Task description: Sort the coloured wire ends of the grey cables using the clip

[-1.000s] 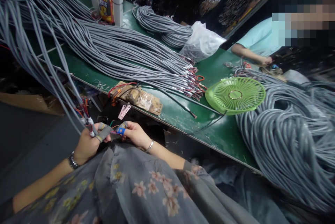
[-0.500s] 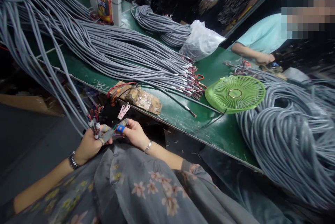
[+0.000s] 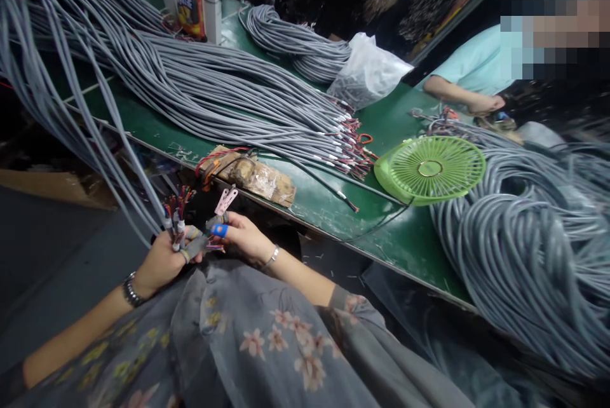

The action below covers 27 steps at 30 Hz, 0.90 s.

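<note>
Grey cables (image 3: 138, 170) hang down from the upper left into my left hand (image 3: 164, 262), which is closed around their ends. Stripped ends with thin coloured wires (image 3: 178, 201) stick up above its fingers. My right hand (image 3: 243, 236), with blue tape (image 3: 219, 231) on a finger, is pinched just right of the left one. Short coloured wires (image 3: 216, 246) show between the two hands. Whether the right fingers grip a wire is too small to tell. Grey wrappings cover several fingertips.
A long bundle of grey cables (image 3: 229, 90) lies on the green table (image 3: 405, 243). A green fan (image 3: 429, 170), a taped cardboard piece (image 3: 262, 180), a pink clip (image 3: 225, 200) and a plastic bag (image 3: 369, 71) are around. Coiled cables (image 3: 515, 255) lie right, near another person's arm (image 3: 450, 89).
My right hand has shifted slightly up and its fingers have changed position. The short coloured wires between the hands now show more clearly.
</note>
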Available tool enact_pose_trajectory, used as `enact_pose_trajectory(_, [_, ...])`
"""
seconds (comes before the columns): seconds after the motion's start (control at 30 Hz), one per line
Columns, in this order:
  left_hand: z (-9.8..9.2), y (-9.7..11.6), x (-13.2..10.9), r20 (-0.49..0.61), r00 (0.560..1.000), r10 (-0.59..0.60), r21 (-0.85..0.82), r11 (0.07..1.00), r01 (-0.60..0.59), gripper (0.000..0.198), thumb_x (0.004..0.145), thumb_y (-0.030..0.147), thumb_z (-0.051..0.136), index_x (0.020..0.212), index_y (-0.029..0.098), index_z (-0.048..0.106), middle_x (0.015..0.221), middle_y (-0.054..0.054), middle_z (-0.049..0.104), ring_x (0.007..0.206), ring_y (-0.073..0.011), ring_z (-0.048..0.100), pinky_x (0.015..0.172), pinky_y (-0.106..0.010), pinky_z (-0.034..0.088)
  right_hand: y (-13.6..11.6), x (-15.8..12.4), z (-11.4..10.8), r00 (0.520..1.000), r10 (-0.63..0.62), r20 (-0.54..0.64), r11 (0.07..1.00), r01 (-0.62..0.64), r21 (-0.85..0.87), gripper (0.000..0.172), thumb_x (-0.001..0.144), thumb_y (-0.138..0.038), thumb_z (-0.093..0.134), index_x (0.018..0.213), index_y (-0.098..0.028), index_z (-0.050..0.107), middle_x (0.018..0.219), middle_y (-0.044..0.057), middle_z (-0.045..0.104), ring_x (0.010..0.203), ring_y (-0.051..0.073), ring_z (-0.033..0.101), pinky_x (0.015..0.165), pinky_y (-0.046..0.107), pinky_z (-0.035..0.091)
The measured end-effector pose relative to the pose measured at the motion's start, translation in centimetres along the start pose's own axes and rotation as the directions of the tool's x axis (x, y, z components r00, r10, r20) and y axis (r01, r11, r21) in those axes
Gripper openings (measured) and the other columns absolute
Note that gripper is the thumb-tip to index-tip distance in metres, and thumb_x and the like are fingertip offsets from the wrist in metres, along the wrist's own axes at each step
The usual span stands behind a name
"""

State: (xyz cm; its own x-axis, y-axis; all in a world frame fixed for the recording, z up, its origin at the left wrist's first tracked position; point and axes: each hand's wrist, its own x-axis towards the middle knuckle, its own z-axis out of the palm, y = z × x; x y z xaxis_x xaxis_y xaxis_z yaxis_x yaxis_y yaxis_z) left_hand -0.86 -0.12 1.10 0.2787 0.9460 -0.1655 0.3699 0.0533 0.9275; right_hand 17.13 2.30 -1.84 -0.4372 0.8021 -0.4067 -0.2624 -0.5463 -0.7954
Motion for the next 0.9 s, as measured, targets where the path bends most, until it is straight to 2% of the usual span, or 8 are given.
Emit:
enact_pose_trajectory(0.23, [-0.2, -0.9, 0.3, 0.085, 0.996, -0.016, 0.031, 0.999, 0.014, 0.022, 0.07, 0.035, 0.061, 0.052, 0.022, 0.059, 0.049, 0.001, 0.063, 0.05, -0.0152, 0.056, 0.055, -0.025, 0.048, 0.3, 1.0, 0.0, 1.0, 0.005, -0.024, 0.991, -0.008, -0.13, 0.039, 0.054, -0.04, 0.09, 0.067, -0.017, 0.061, 0.06, -0.005, 0.06, 0.056, 0.009, 0.052, 0.061, 0.025, 0.044])
enact_pose_trajectory(0.57, [-0.2, -0.7, 0.4, 0.122, 0.992, -0.036, 0.073, 0.997, 0.027, 0.022, 0.067, 0.035, 0.059, 0.05, 0.022, 0.057, 0.047, 0.002, 0.06, 0.049, -0.0145, 0.053, 0.053, -0.024, 0.045, 0.3, 1.1, 0.2, 1.0, 0.005, 0.014, 0.988, -0.003, -0.154, 0.048, 0.046, -0.048, 0.091, 0.065, -0.017, 0.061, 0.061, -0.006, 0.06, 0.058, 0.009, 0.051, 0.065, 0.026, 0.044])
enact_pose_trajectory(0.73, [-0.3, -0.4, 0.4, 0.116, 0.992, -0.045, 0.079, 0.996, 0.036, 0.026, 0.071, 0.04, 0.059, 0.052, 0.022, 0.056, 0.048, 0.002, 0.06, 0.05, -0.015, 0.053, 0.055, -0.025, 0.046, -0.7, 0.8, -0.5, 1.0, 0.013, 0.021, 0.976, -0.008, -0.22, 0.047, 0.054, -0.05, 0.088, 0.067, -0.018, 0.057, 0.057, -0.007, 0.056, 0.055, 0.009, 0.049, 0.058, 0.024, 0.04])
enact_pose_trajectory(0.9, [-0.3, -0.2, 0.4, 0.127, 0.989, -0.074, 0.082, 0.995, 0.063, 0.028, 0.07, 0.042, 0.061, 0.053, 0.021, 0.055, 0.049, 0.002, 0.058, 0.05, -0.0144, 0.052, 0.056, -0.025, 0.046, -0.9, 0.8, -0.9, 0.995, 0.04, 0.086, 0.962, -0.014, -0.274, 0.036, 0.058, -0.04, 0.085, 0.067, -0.017, 0.059, 0.058, -0.006, 0.057, 0.056, 0.008, 0.048, 0.059, 0.024, 0.039])
